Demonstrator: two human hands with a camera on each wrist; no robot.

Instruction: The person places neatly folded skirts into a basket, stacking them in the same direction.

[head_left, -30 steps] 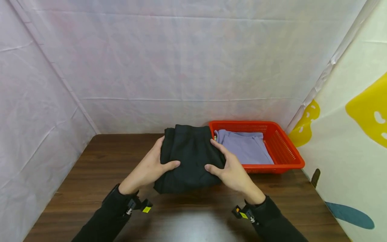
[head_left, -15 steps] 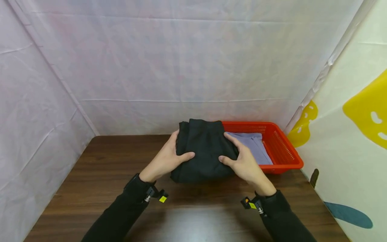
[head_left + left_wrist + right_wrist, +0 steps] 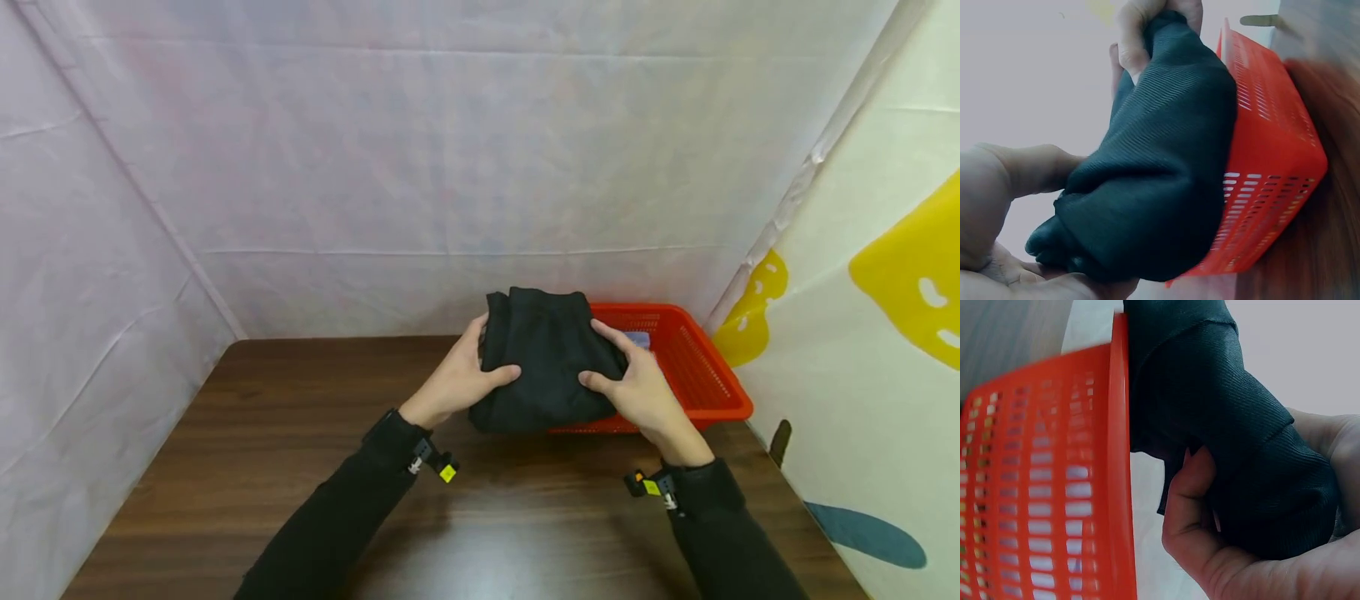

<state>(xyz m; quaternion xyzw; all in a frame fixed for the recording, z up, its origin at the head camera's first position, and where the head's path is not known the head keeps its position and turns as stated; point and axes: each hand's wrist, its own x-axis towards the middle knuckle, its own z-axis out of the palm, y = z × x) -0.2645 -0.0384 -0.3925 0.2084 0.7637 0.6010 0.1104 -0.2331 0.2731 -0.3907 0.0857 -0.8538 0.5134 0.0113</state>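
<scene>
A folded black garment (image 3: 547, 358) is held between both hands, raised over the left part of a red plastic basket (image 3: 697, 367). On its left edge my left hand (image 3: 461, 375) grips it, thumb on top and fingers beneath. My right hand (image 3: 637, 383) holds the right edge the same way. In the left wrist view the thick folded cloth (image 3: 1147, 150) sags between the two hands. The right wrist view shows curled fingers (image 3: 1188, 512) under the cloth, close to the basket's rim (image 3: 1121, 456). Inside the basket, a lavender folded cloth (image 3: 639, 339) is mostly hidden by the garment.
The basket stands at the back right of a dark wooden table (image 3: 315, 433). A pale fabric wall (image 3: 450, 167) rises behind the table, and another with yellow shapes (image 3: 757, 308) is at the right.
Both hands have carried the black garment rightward and slightly away, from beside the basket to above its left part. It now covers more of the lavender cloth.
</scene>
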